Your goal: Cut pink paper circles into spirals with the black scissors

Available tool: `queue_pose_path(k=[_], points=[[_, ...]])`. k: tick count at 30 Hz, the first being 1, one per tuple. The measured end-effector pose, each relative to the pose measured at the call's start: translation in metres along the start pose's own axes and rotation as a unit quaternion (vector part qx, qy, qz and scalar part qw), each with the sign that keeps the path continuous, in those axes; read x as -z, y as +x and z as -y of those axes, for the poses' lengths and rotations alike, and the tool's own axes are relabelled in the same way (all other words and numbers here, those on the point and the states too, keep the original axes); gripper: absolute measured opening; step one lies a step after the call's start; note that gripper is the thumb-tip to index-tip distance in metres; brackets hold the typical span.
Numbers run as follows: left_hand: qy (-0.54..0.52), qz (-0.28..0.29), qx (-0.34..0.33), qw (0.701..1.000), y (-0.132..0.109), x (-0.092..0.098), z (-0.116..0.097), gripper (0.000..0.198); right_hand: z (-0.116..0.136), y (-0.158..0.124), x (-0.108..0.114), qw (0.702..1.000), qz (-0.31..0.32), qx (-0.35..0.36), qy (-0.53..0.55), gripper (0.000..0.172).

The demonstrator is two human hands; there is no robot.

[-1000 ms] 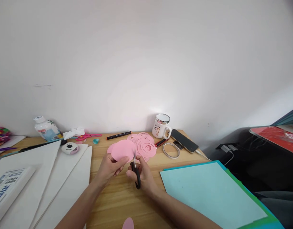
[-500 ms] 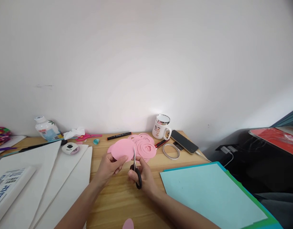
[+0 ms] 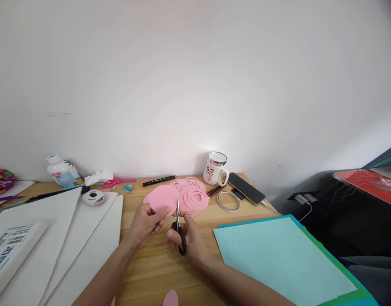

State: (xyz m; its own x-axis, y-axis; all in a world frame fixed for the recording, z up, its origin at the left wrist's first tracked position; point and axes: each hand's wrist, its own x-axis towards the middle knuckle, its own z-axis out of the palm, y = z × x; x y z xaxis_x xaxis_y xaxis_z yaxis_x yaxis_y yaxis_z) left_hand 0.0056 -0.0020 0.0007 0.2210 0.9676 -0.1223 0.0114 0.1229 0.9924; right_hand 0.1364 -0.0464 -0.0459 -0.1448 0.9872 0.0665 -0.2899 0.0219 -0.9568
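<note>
A grained wooden tabletop (image 3: 153,272) bears the things; from the middle of its bare front, pink paper spirals (image 3: 197,199) and a white mug (image 3: 213,172) sit at one o'clock, a black marker (image 3: 159,181) at twelve. A dark phone (image 3: 246,189) and silvery ring (image 3: 227,210) lie at two, stacked coloured sheets (image 3: 271,255) at three, a pink oval (image 3: 170,298) at six. White boards (image 3: 99,238) spread at nine, pink scissors (image 3: 114,182) at eleven.

Two bare forearms (image 3: 108,272) slant inward as a person's bare left hand (image 3: 146,221) pinches, thumb (image 3: 161,213) uppermost; the bare right hand (image 3: 190,233), near it, curls in a grip.
</note>
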Motion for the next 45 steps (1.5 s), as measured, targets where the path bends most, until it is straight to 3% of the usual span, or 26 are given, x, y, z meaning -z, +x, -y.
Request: queue_pose_path(k=[20, 39, 45], points=[[0.038, 0.013, -0.024, 0.999, -0.0017, -0.0022, 0.0002, 0.04, 0.0054, 0.0025, 0.0038, 1.0, -0.003, 0.023, 0.008, 0.048], [0.006, 0.004, -0.019, 1.0, -0.0013, 0.0004, -0.0025, 0.035, 0.0044, 0.0017, 0.0052, 1.0, -0.002, 0.015, -0.028, 0.05], [-0.024, 0.027, -0.008, 0.999, -0.0011, -0.001, -0.0025, 0.033, 0.0015, 0.001, 0.0039, 1.0, 0.003, 0.013, -0.014, 0.05]])
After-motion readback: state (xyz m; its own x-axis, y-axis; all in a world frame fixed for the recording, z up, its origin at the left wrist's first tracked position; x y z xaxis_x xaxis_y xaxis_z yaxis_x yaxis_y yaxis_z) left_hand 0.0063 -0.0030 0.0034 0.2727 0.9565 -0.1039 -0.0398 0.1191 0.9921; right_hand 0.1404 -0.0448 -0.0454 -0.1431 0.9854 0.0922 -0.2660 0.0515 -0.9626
